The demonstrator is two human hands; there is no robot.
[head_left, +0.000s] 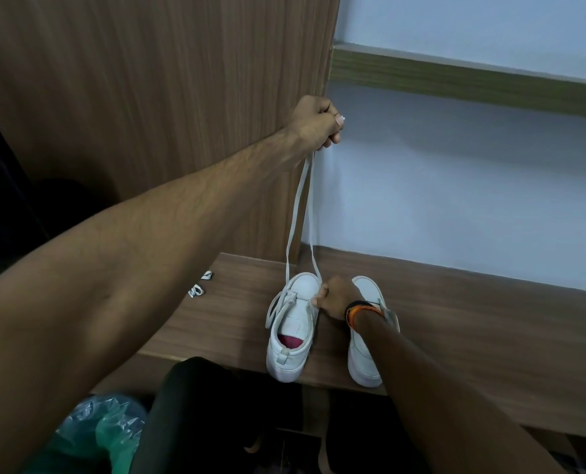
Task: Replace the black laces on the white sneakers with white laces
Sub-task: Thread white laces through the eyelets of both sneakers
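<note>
Here the left hand pinches both white lace ends aloft, while the right hand, fingers curled, holds the left sneaker on the tabletop.

there is a single view, from a wide-angle camera worn on the person's head, looking forward and steeply down along both outstretched bare forearms. it sits close to the body (the dark-clothed lap fills the bottom edge) and faces a brown wood-grain shelf with a pale blue wall behind it. the raised left hand lies near the frame's centre, the right hand lower down beside the pair of white low-top sneakers. straight edges bow towards the borders, and no second view overlaps this one.
</note>
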